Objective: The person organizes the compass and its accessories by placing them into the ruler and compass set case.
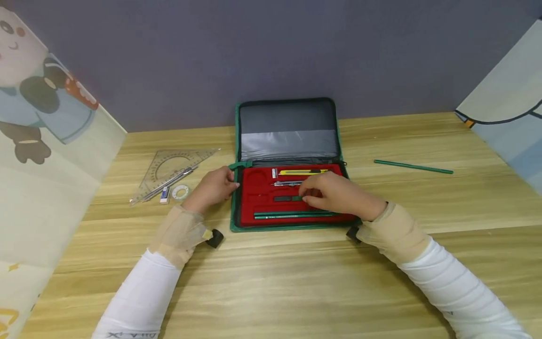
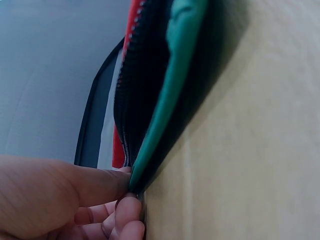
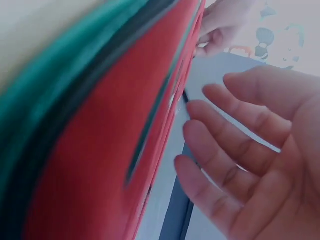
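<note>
A green zip case point(image 1: 290, 228) lies unfolded, with a red tray point(image 1: 250, 207) in its lower half. My left hand point(image 1: 213, 188) is at the tray's left side; in the left wrist view its thumb and fingers point(image 2: 100, 200) pinch the case's green edge point(image 2: 160, 110). Over the tray's right part is my right hand point(image 1: 334, 190), its relaxed fingers spread in the right wrist view point(image 3: 240, 145), holding nothing visible there. Beside its fingertips lies a dark and green item point(image 1: 282, 198). A yellow cutter point(image 1: 296, 173), a metal compass point(image 1: 281, 183) and green pencils point(image 1: 271, 215) sit in the tray.
At the left lie a clear set square point(image 1: 158, 165), a metal instrument point(image 1: 179, 176), an eraser point(image 1: 164, 195) and a white ring point(image 1: 180, 192). A green pencil point(image 1: 412, 166) is on the right of the table point(image 1: 271, 282). A dark panel point(image 1: 190, 61) stands behind.
</note>
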The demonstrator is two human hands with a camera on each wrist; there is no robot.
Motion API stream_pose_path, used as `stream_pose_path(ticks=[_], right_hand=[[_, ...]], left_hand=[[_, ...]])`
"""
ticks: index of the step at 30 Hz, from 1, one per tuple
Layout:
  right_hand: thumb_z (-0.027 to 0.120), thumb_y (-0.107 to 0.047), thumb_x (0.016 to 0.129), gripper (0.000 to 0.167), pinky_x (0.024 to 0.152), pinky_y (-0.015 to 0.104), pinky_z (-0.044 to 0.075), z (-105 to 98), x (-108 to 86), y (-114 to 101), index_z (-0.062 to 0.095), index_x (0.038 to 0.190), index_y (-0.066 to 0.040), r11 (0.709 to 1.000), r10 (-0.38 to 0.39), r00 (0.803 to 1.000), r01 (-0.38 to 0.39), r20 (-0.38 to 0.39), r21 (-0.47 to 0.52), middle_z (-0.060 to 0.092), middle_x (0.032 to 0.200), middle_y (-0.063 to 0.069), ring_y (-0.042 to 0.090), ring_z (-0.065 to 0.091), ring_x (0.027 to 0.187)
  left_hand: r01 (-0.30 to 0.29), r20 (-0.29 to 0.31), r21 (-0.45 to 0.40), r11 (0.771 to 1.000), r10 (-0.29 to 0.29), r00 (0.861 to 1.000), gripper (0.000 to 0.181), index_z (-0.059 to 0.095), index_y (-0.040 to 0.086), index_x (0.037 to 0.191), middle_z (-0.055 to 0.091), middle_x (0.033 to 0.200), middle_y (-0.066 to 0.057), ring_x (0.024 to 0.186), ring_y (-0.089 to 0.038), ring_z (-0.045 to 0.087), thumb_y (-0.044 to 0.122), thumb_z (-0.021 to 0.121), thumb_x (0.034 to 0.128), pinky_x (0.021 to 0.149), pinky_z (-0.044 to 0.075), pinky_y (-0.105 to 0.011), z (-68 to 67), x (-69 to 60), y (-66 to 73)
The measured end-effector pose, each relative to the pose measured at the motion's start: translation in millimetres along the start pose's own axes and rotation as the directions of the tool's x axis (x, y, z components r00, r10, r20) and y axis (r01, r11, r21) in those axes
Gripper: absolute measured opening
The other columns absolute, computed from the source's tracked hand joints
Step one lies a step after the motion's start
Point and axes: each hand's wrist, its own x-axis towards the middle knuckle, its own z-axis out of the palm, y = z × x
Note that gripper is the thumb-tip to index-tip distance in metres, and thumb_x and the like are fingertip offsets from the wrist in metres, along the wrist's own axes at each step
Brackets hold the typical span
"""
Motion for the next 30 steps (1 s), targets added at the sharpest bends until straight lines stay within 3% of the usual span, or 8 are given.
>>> stream_pose_path(ticks=[8,17,22,30], right_hand=[[0.065,-0.006,0.086,0.015,0.066,0.031,0.050,-15.4,-22.1,36.0,0.066,0.101,-0.003,0.995,0.092,0.991,-0.096,-0.099,-0.038,0.066,0.089,0.004,0.012,0.058,0.072],[0.063,-0.005,0.087,0.016,0.065,0.036,0.051,-44.6,-60.4,80.0,0.064,0.102,0.002,0.970,0.200,0.957,-0.224,-0.209,-0.097,0.066,0.089,0.009,0.020,0.060,0.077],[0.063,-0.005,0.087,0.021,0.067,0.043,0.050,-54.6,-80.7,106.8,0.062,0.106,0.003,0.944,0.270,0.939,-0.301,-0.212,-0.136,0.065,0.093,0.014,0.026,0.061,0.080],[0.063,-0.007,0.086,0.032,0.072,0.052,0.047,-66.8,-110.1,149.8,0.055,0.111,0.010,0.882,0.437,0.890,-0.453,-0.131,-0.133,0.061,0.100,0.026,0.039,0.058,0.088]], left_hand=[[0.003,0.000,-0.002,1.000,-0.003,1.000,0.017,0.048,0.001,0.098,0.055,0.069,-0.004,0.060,-0.014,0.050,0.016,0.055,0.0953,0.057,0.041,-0.026,-2.6,-1.6,2.9],[0.010,0.004,-0.019,1.000,-0.010,1.000,0.017,0.047,0.001,0.098,0.055,0.071,-0.005,0.060,-0.014,0.051,0.016,0.055,0.0950,0.056,0.041,-0.025,-0.7,-1.5,1.2],[0.014,0.010,-0.033,0.999,-0.013,1.000,0.017,0.047,0.002,0.098,0.054,0.071,-0.005,0.060,-0.014,0.050,0.016,0.055,0.0953,0.056,0.041,-0.025,1.0,-2.0,2.3],[0.006,-0.014,-0.008,1.000,-0.007,1.000,0.017,0.048,0.002,0.098,0.056,0.070,-0.005,0.058,-0.014,0.052,0.017,0.056,0.0945,0.054,0.042,-0.025,0.2,-1.8,0.2]])
